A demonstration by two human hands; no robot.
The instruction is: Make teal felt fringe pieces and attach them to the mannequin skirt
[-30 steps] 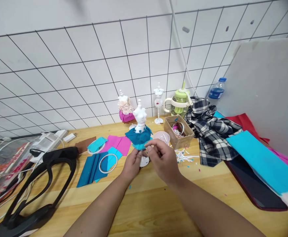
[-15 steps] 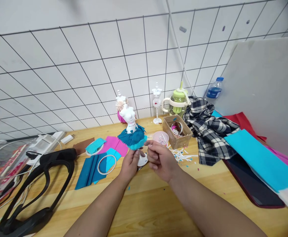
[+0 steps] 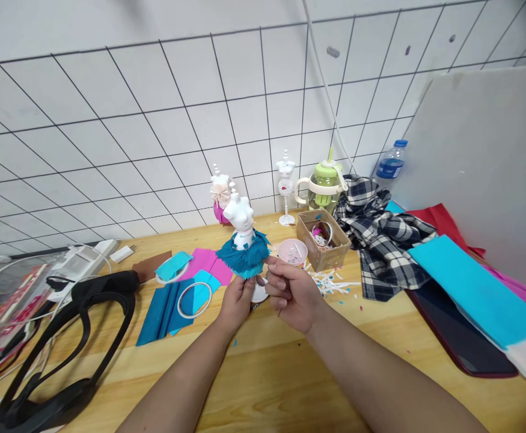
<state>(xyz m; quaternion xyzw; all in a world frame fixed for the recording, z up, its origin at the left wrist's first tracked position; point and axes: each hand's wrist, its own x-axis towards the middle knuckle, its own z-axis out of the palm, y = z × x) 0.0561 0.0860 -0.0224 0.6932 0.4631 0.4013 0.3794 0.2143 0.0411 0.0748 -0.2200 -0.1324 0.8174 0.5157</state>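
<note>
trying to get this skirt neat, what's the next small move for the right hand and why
Probably smooth the teal skirt's outer edge downward with the index finger: on the white mannequin's right-hand side in view, ragged tips stick outward. The right hand's fingertip is already at or very near that edge, and the left hand grips below the skirt.
</note>
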